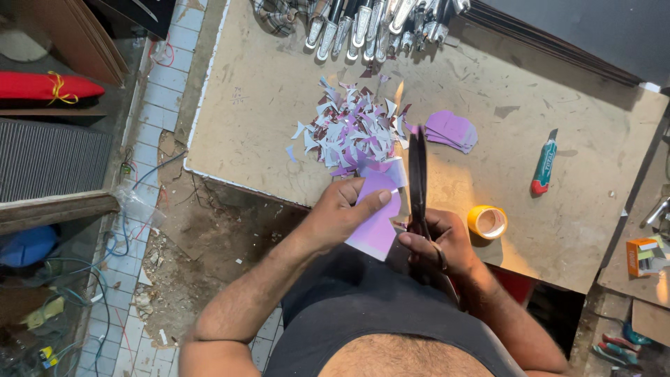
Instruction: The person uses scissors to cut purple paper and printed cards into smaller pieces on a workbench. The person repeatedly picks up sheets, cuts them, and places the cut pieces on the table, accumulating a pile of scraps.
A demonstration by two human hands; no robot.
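Note:
My left hand [342, 213] pinches a purple sheet of card [377, 222], thumb on top, just over the near edge of the worktable [265, 91]. My right hand [440, 241] grips the handles of long dark scissors [417, 174], whose blades point away from me along the card's right edge. Beyond the card lies a heap of purple and white offcuts [352, 129]. A small stack of cut purple shapes [452, 130] rests to the right of the blades.
A yellow tape roll [487, 221] sits right of my right hand. A green and red utility knife [544, 166] lies farther right. Several metal tools [373, 24] line the table's far edge. The tiled floor [150, 230] at left holds wires and debris.

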